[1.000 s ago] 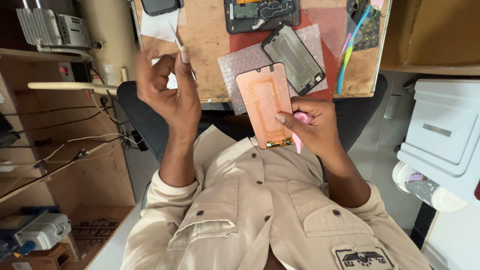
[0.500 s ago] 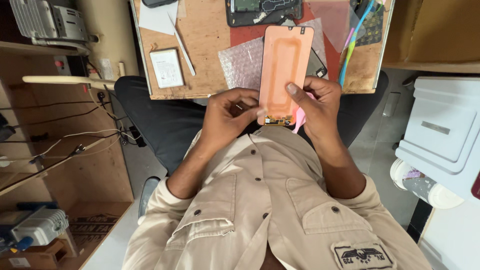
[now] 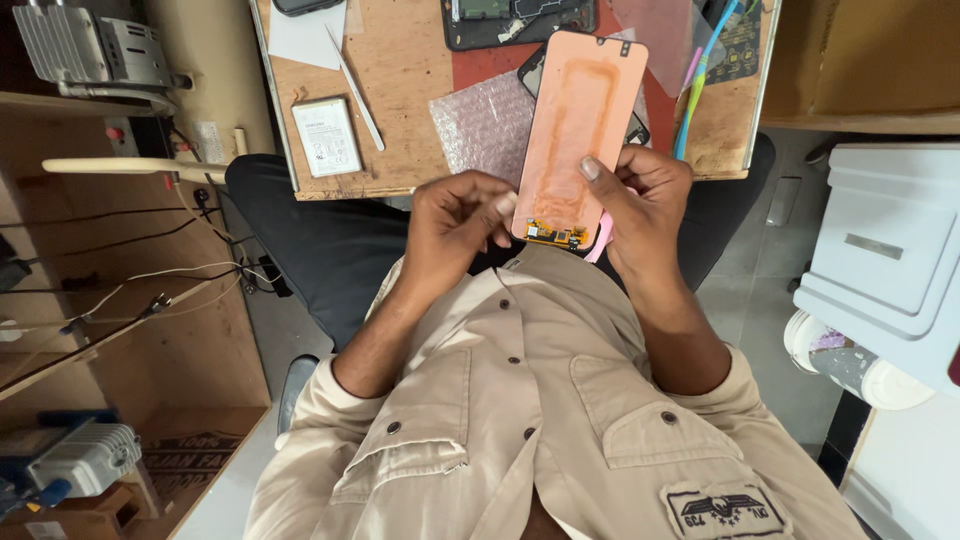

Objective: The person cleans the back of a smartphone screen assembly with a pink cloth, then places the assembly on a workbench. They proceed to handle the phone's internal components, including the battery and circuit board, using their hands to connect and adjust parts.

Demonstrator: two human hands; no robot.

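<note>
My right hand (image 3: 645,205) holds a phone display panel (image 3: 578,125) upright, its copper-coloured back toward me and a small circuit strip at its lower edge. A pink tool (image 3: 600,243) sticks out under that hand. My left hand (image 3: 462,215) is beside the panel's lower left corner, fingers curled, fingertips touching the edge. Both hands hover above my lap, just in front of the wooden worktable (image 3: 400,120).
On the worktable lie a white battery (image 3: 327,137), a thin white spudger (image 3: 354,88), bubble wrap (image 3: 485,125), an opened phone body (image 3: 515,20) and blue and pink tools (image 3: 700,80). A white box (image 3: 885,250) stands right; shelves with cables stand left.
The left hand came down from near the table to the panel's lower corner. The panel was raised and turned upright in the right hand.
</note>
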